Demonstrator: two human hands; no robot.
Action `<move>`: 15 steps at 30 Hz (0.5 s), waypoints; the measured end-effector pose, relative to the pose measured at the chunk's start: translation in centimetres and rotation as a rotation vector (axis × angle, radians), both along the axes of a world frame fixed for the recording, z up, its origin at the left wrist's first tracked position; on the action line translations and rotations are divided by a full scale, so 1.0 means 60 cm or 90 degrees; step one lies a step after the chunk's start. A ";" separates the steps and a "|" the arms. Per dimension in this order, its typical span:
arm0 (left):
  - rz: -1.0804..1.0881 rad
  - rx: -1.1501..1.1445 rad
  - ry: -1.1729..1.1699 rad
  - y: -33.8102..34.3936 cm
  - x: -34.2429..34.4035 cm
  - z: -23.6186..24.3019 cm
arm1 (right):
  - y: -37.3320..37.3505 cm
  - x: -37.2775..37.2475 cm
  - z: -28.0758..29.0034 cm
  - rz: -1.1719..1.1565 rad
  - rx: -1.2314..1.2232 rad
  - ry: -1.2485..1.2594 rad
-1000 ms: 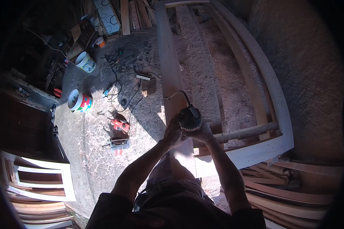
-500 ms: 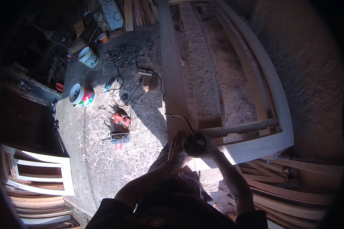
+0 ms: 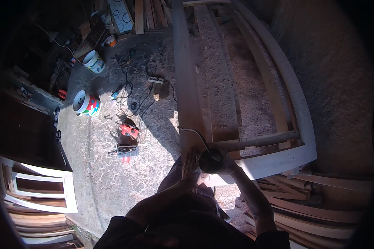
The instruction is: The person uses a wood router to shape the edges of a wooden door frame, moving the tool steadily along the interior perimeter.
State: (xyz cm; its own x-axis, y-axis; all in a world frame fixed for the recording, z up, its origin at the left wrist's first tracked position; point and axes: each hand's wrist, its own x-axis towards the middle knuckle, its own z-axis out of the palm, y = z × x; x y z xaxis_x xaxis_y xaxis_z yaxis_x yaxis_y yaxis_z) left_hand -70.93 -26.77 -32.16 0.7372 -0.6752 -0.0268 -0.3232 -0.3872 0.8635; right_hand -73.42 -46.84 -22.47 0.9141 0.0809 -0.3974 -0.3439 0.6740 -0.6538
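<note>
A large wooden frame [image 3: 192,89] stretches away before me, with a curved right side and a crossbar near its closest end. My right hand [image 3: 226,162] is closed around a dark, rounded container [image 3: 210,161] over the frame's near left corner. From that container a thin, curved metal spout [image 3: 197,133] reaches forward and left over the wood; its exact kind is unclear. Just left of it, my left hand [image 3: 191,168] lies on the frame's left board, fingers stretched forward and holding nothing I can see.
On the concrete floor at left are a red power tool [image 3: 129,130], tangled cords, a power strip [image 3: 156,79] and two white buckets [image 3: 86,103]. Wooden pieces [image 3: 316,213] are piled at lower right. A smaller frame [image 3: 68,191] lies on stacked boards at lower left.
The view has shifted slightly. Both hands stay by the frame's near left corner, and the container with the spout is still in my right hand.
</note>
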 end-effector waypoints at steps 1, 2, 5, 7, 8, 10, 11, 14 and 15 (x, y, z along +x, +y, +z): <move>-0.032 0.043 -0.069 0.005 0.009 0.010 | -0.002 -0.004 -0.005 -0.015 0.105 0.044; -0.064 0.084 -0.138 0.008 0.017 0.019 | -0.004 -0.010 -0.009 -0.027 0.053 0.014; -0.066 0.044 -0.117 0.008 0.045 0.071 | 0.017 -0.010 0.052 -0.040 -0.337 -0.181; -0.044 -0.048 0.025 0.005 0.055 0.085 | 0.023 -0.009 0.103 -0.059 -0.553 -0.244; -0.025 -0.091 0.114 0.014 0.062 0.083 | 0.029 -0.002 0.115 -0.061 -0.623 -0.264; -0.031 -0.113 0.041 0.004 0.065 0.103 | 0.024 -0.010 0.081 -0.068 -0.636 -0.248; -0.046 -0.090 -0.129 -0.004 0.067 0.116 | 0.018 -0.018 0.061 -0.074 -0.644 -0.236; 0.010 -0.165 0.020 -0.005 0.069 0.083 | 0.027 -0.008 0.063 -0.069 -0.864 -0.283; 0.004 -0.172 0.085 0.000 0.078 0.058 | 0.032 0.001 0.071 -0.086 -0.819 -0.288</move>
